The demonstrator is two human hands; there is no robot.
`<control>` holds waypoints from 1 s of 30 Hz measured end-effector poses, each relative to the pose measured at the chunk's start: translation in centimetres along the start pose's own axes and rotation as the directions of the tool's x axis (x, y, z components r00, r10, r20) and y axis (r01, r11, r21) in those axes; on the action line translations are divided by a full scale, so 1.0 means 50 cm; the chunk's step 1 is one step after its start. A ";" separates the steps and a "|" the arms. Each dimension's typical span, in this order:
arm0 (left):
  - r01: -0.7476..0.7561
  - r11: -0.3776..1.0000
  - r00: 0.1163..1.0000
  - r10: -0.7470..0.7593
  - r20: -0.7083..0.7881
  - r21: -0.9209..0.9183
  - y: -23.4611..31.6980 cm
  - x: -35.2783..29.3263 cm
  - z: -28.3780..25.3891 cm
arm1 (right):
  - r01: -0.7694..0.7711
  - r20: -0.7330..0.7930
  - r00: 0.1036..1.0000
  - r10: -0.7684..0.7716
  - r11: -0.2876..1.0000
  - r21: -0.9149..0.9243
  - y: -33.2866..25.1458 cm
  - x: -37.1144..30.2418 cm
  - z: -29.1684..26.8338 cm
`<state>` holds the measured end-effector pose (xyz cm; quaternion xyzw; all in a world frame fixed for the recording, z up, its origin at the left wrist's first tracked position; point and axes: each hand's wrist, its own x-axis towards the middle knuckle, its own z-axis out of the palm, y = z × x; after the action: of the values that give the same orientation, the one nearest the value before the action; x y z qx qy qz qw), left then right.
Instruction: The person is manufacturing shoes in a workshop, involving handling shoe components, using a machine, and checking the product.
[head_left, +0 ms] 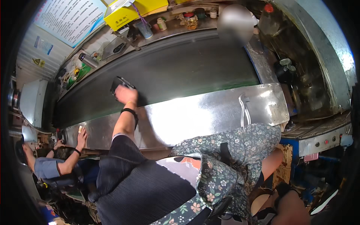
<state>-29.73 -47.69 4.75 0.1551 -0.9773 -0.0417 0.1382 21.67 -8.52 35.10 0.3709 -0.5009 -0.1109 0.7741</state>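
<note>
My left hand (pixel 125 93), with a black band on its wrist, reaches out over a long dark conveyor belt (pixel 180 67). Its fingers are closed on a small black flat object (pixel 119 83), whose kind I cannot make out for blur. The object is on or just over the belt. A pair of silver pliers or tongs (pixel 244 108) lies at the right of the shiny metal ledge (pixel 202 116) in front of the belt. My right hand does not show; floral cloth (pixel 232 150) covers my lap.
Beyond the belt, a shelf holds a grey cup (pixel 143 29), a red-lidded jar (pixel 190 20) and a yellow box (pixel 131 14). A steel flask (pixel 88 60) lies at the far left. A co-worker's hand (pixel 81 138) touches the ledge's left end. A control panel (pixel 324 144) stands at right.
</note>
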 end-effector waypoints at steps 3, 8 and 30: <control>0.444 0.622 0.892 -0.240 0.383 -0.645 -0.037 0.012 0.056 | -0.079 0.115 0.989 0.094 0.989 -0.124 -0.006 -0.098 -0.020; 0.482 0.508 0.838 -0.028 0.545 -0.714 0.011 -0.007 0.019 | -0.644 0.563 -0.055 0.825 0.401 -0.651 -0.158 -0.162 -0.125; 0.171 0.043 -0.731 0.676 -0.098 -0.984 0.542 -0.855 -0.430 | -0.637 0.237 -0.394 0.888 -0.078 -0.767 -0.267 -0.181 -0.193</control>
<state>7.51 -9.39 17.74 -0.6462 -0.3777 -0.3288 -0.5759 28.35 -8.47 17.53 -0.3251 -0.8442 0.2665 0.3325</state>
